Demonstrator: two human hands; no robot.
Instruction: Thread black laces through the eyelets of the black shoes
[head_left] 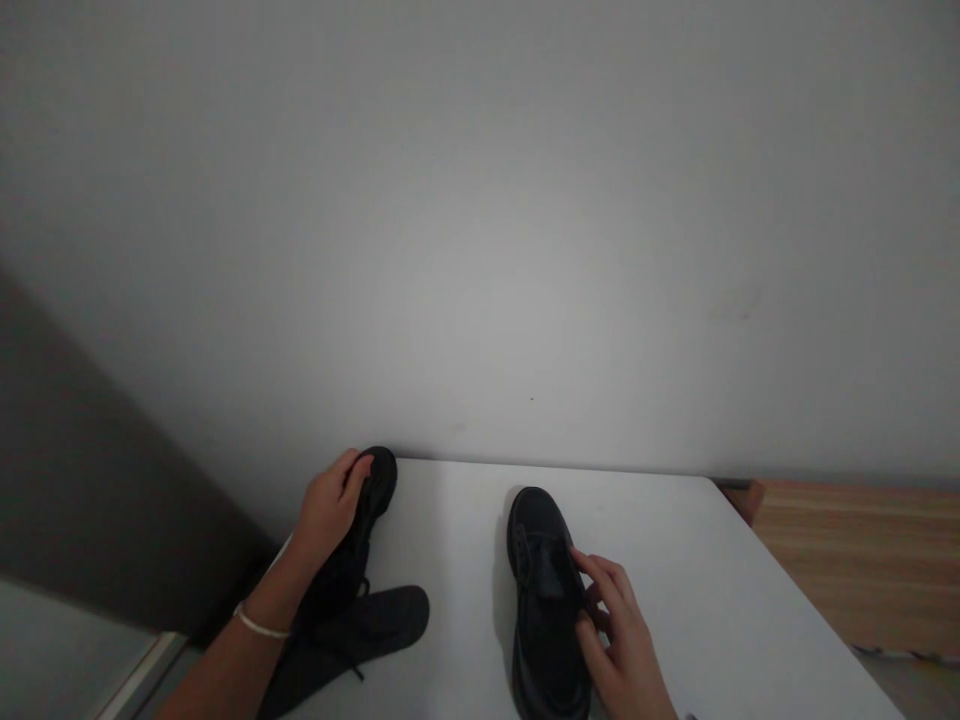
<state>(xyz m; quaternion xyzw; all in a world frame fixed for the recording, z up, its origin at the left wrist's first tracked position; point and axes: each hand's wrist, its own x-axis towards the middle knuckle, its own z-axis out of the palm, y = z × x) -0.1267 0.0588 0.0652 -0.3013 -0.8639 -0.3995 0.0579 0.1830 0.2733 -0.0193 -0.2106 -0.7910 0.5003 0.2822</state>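
Note:
My left hand (330, 505) is closed over the toe end of a black shoe (383, 485) at the table's left back, near the wall. My forearm covers part of that shoe. A flat black insole (397, 613) lies beside it, with thin dark laces around it. A second black shoe (534, 515) rests upright on the white table, toe toward the wall. At its right side is my right hand (619, 635), fingers bent and pinching the edge of the opening near the tongue.
A white table (465, 560) stands against a grey-white wall (510, 250). To the right, below the table's edge, is a wood-grained surface (847, 560). A dark grey panel (90, 460) rises at the left, with a pale ledge (142, 675) under it.

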